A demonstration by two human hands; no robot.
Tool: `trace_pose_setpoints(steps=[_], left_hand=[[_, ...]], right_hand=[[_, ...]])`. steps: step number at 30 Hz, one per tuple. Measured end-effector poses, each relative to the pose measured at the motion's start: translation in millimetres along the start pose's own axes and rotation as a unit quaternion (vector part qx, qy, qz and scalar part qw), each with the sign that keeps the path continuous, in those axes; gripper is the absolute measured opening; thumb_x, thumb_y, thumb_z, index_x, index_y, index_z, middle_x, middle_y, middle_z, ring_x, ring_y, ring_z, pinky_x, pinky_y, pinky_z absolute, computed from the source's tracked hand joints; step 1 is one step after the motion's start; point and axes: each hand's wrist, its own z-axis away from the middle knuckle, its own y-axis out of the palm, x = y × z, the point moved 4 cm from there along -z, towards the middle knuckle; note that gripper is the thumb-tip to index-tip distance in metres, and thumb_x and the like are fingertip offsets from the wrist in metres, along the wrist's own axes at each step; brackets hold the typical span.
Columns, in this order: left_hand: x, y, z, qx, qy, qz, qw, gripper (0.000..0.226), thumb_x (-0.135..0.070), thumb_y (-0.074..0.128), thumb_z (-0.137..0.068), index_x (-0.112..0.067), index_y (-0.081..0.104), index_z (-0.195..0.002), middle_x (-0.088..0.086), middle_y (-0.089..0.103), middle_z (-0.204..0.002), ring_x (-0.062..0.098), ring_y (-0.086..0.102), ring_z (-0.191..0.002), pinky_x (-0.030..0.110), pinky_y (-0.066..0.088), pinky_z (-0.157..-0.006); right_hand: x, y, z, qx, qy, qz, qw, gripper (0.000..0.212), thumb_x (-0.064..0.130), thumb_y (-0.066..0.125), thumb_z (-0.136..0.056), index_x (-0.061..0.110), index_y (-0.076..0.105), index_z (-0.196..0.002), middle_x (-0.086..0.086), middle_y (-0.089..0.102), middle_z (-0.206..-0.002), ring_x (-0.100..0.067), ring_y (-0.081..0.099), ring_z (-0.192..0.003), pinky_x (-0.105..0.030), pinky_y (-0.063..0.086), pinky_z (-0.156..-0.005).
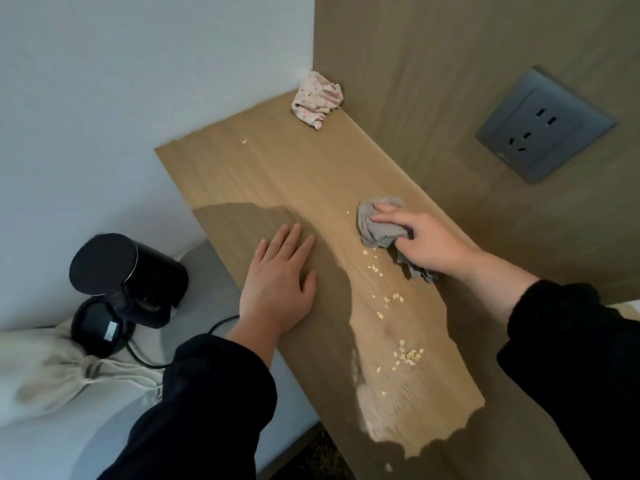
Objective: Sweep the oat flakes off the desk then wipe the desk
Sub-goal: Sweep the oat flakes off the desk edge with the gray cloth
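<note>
Sweeping is judged unfinished, as oat flakes [408, 355] are scattered over the near desk [277, 174], a grey cloth [377, 223] is gripped by the right hand [426, 244] beside them, the left hand [277, 289] is laid flat and empty, and wiping is left.
</note>
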Motion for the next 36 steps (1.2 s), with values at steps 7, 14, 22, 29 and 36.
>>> trace_pose_setpoints(steps=[7,14,22,29,36], left_hand=[[-3.0,-3.4,1.3,-0.014,-0.008,0.016,1.000,0.067,-0.043,0.026,-0.091,-0.017,0.020,-0.153,-0.003,0.012,-0.161,0.012,0.001,-0.148,0.032,-0.004,-0.119],[-2.6,-6.4,2.4,-0.011,-0.026,0.021,0.999,0.064,-0.037,0.034,-0.099,-0.016,0.009,-0.154,-0.001,0.000,-0.162,0.012,-0.010,-0.147,0.030,-0.013,-0.117],[-2.9,-5.8,1.4,-0.012,-0.022,0.025,0.999,0.062,-0.035,0.035,-0.098,-0.014,0.016,-0.153,0.001,0.006,-0.162,0.014,-0.004,-0.148,0.029,-0.011,-0.116],[-3.2,-7.0,1.7,-0.010,-0.027,0.017,0.999,0.062,-0.033,0.039,-0.098,-0.013,0.019,-0.153,0.002,0.008,-0.162,0.015,-0.001,-0.149,0.032,-0.006,-0.118],[-3.2,-7.2,2.3,-0.010,-0.030,0.018,0.999,0.061,-0.034,0.035,-0.099,-0.015,0.015,-0.154,0.000,0.005,-0.162,0.013,-0.004,-0.148,0.032,-0.006,-0.120]], right_hand=[[32.0,-20.4,37.8,0.048,0.008,-0.091,0.995,0.053,-0.001,0.044,-0.093,0.040,0.058,-0.124,0.023,0.046,-0.139,-0.010,0.054,-0.122,-0.034,0.043,-0.107],[7.7,-38.8,-74.5,-0.056,0.023,-0.003,0.998,0.049,-0.006,0.040,-0.094,0.013,0.051,-0.138,-0.005,0.038,-0.152,-0.020,0.031,-0.142,-0.014,0.015,-0.108],[20.8,9.4,-49.8,0.039,-0.065,-0.026,0.997,0.067,-0.022,0.039,-0.081,0.024,0.064,-0.123,0.006,0.040,-0.150,-0.008,0.024,-0.143,-0.014,0.005,-0.115],[15.0,36.8,55.5,0.236,-0.047,-0.117,0.963,0.070,-0.027,0.041,-0.080,0.031,0.072,-0.102,0.020,0.055,-0.133,0.010,0.038,-0.132,-0.024,0.025,-0.118],[17.1,-49.3,11.5,0.002,-0.018,-0.025,1.000,0.061,-0.018,0.042,-0.088,0.023,0.060,-0.130,0.012,0.042,-0.148,0.000,0.032,-0.136,-0.009,0.020,-0.109]])
